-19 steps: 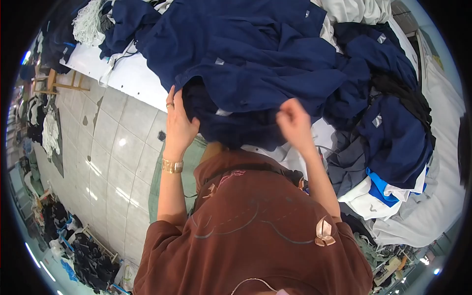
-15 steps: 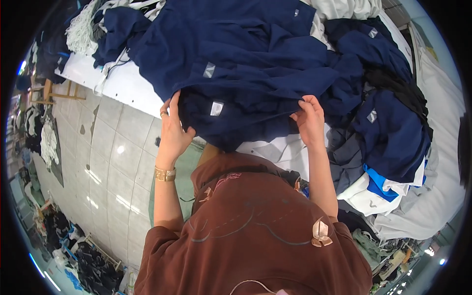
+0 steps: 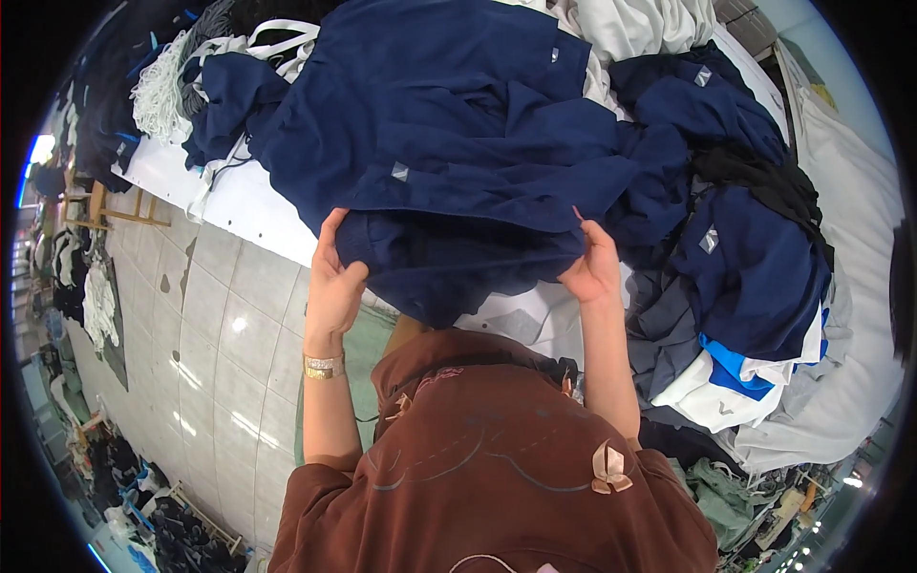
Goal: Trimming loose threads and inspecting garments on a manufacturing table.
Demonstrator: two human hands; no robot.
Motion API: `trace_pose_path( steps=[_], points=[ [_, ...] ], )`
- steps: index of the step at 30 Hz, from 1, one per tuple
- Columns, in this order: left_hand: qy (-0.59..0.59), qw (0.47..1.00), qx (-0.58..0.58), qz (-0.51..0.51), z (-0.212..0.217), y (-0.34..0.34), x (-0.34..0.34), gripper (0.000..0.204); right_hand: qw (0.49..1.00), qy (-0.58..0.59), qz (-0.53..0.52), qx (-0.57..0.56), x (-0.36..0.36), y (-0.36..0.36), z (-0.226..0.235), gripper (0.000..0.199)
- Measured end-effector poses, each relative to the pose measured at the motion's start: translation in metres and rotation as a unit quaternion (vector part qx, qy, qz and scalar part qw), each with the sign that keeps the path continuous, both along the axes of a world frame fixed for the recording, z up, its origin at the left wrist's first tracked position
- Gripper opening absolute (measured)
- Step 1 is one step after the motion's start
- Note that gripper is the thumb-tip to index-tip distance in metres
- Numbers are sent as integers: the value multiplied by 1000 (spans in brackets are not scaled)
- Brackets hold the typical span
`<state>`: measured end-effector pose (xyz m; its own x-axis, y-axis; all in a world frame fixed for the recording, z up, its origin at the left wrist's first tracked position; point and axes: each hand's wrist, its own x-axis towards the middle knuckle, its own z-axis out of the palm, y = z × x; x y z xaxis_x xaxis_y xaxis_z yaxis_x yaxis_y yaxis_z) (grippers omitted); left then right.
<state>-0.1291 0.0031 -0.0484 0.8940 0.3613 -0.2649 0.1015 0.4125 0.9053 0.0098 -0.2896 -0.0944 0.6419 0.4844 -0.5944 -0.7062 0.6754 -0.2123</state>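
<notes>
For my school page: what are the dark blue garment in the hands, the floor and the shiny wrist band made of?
Dark blue garment: soft, matte cloth, judging by its loose folds; fibre unclear. Floor: probably glossy tile, with grid joints and light reflections. Wrist band: likely gold-coloured metal, because it glints.
</notes>
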Motion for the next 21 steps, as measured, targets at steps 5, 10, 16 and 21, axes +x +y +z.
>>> trace_pose_path(
  steps=[5, 10, 16, 21],
  points=[
    [-58, 984, -165, 43, -19, 9, 2, 59, 999, 10, -34, 6, 10, -20, -1, 28],
    [-58, 911, -394, 106, -26, 19, 0, 42, 996, 2, -85, -7, 13, -30, 7, 21],
    [-94, 888, -448, 51, -40, 18, -1, 38, 996, -15, -89, 3, 9, -29, 9, 22],
    [-106, 873, -474, 45, -47, 16, -2, 39, 995, -15, -101, -14, 3, -30, 13, 21]
  ],
)
